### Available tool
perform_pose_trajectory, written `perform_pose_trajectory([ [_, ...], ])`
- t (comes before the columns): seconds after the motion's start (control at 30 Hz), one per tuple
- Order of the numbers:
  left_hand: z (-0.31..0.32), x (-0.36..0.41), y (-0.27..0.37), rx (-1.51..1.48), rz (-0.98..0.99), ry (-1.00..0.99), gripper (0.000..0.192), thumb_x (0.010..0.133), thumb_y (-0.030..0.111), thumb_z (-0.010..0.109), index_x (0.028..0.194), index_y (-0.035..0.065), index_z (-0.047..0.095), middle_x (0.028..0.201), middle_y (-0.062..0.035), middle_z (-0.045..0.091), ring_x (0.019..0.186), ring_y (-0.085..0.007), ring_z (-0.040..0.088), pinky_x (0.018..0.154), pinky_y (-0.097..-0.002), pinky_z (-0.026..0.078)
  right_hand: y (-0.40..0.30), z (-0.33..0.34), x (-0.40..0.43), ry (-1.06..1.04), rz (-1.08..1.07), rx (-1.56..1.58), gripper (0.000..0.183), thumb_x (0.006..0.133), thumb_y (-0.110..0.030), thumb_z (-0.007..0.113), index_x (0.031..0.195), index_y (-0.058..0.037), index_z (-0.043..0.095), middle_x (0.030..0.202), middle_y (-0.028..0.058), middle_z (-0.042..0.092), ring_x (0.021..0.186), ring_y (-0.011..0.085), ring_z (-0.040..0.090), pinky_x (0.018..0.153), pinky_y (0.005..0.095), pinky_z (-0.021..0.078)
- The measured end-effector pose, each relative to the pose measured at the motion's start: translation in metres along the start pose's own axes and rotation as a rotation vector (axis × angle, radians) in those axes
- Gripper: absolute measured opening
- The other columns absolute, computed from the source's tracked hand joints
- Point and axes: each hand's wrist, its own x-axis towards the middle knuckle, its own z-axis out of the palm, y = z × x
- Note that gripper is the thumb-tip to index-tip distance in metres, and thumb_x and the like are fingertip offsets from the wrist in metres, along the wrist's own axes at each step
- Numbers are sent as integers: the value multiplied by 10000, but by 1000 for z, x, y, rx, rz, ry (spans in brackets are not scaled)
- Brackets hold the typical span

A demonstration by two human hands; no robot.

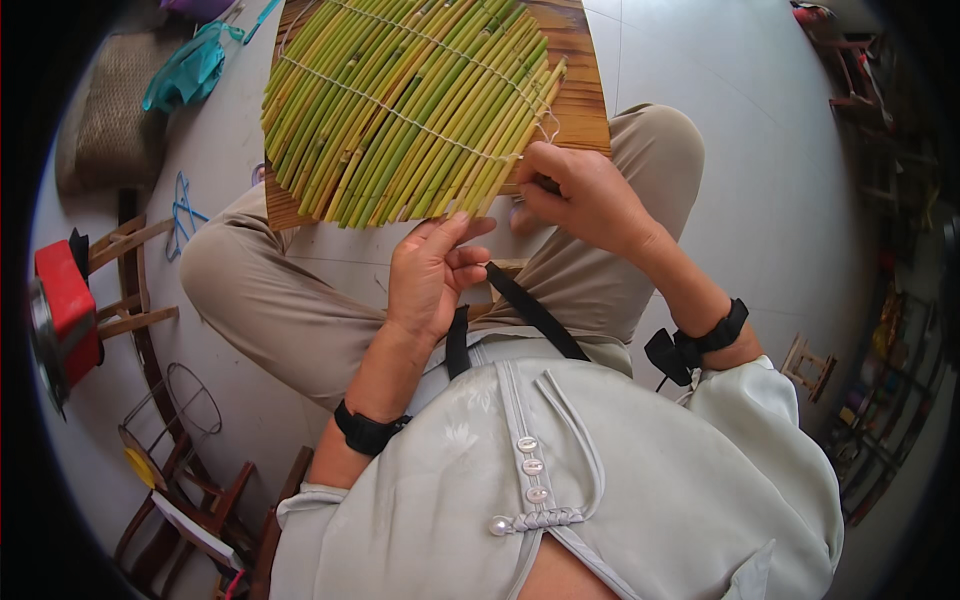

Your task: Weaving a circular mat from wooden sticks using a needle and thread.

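A round-edged mat of green and yellow plant stalks, bound by rows of white cord, lies on a brown wooden board before me. My left hand pinches the mat's near edge between thumb and fingers, palm up. At the mat's right side, my right hand is closed, its thumb and forefinger pinching the end of the nearer cord by the last stalk. Loose cord loops lie just above that hand. Both forearms wear black straps.
My bent knees flank the board. On the left are a woven basket, a teal plastic bag, a blue hanger, a red object and wooden chairs. A small wooden stool and shelving stand at the right.
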Motion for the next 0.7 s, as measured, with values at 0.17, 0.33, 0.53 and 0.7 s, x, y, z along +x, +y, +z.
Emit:
perform_pose_trajectory([
  [0.17,-2,3,-4,-10,12,27,254,958,188,606,1116,-11,601,1011,-142,693,664,-84,639,538,-209,561,-4,-3,2,-48,59,48,100,837,-134,607,835,-53,549,671,115,619,619,299,629,583,392,485],
  [0.33,1,3,-5,-23,16,66,211,941,180,638,1057,4,621,983,-119,703,638,-61,617,527,-194,545,-4,-4,2,-68,112,77,102,827,-74,620,833,-29,529,704,114,596,607,257,584,577,340,471],
  [0.53,4,4,-5,-37,12,98,181,920,153,664,1031,14,629,954,-105,704,625,-48,601,519,-188,536,-1,-3,2,-63,85,59,101,824,-71,618,837,-25,529,700,122,589,610,264,581,577,349,465],
  [0.7,6,6,-8,-24,35,151,142,901,133,670,988,30,628,931,-94,701,605,-44,583,505,-185,518,-2,-4,3,-74,92,57,100,831,-73,614,843,-22,528,704,128,593,617,271,589,580,353,465],
])
